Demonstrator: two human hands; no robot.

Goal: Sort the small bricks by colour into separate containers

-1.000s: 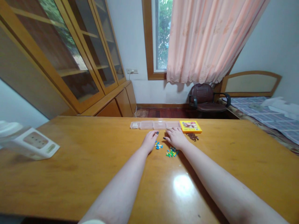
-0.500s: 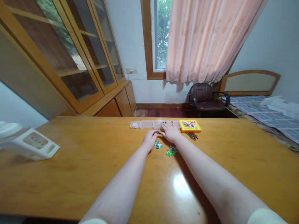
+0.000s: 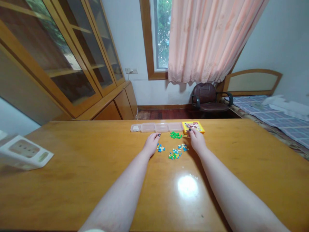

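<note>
Both my forearms reach out over a glossy wooden table [image 3: 72, 154]. My left hand [image 3: 151, 143] rests flat on the table, fingers loosely together, beside a few small blue and yellow pieces [image 3: 159, 148]. My right hand [image 3: 196, 139] lies with its fingertips on the near edge of a yellow box [image 3: 193, 126]. Between the hands sit a mixed pile of small coloured pieces [image 3: 177, 152] and a green pile [image 3: 175, 135]. A clear compartment tray [image 3: 156, 127] lies just beyond them. Neither hand visibly holds anything.
A white device [image 3: 23, 154] sits at the table's left edge. Glass-door wooden cabinets [image 3: 72, 58] line the left wall. Beyond the table are a brown armchair [image 3: 205, 98], a bed [image 3: 272, 112], a pink curtain [image 3: 207, 38] and a window.
My right hand moved from the clear tray to the right, to the yellow box. A green pile now shows in front of the tray. The view shifted slightly right.
</note>
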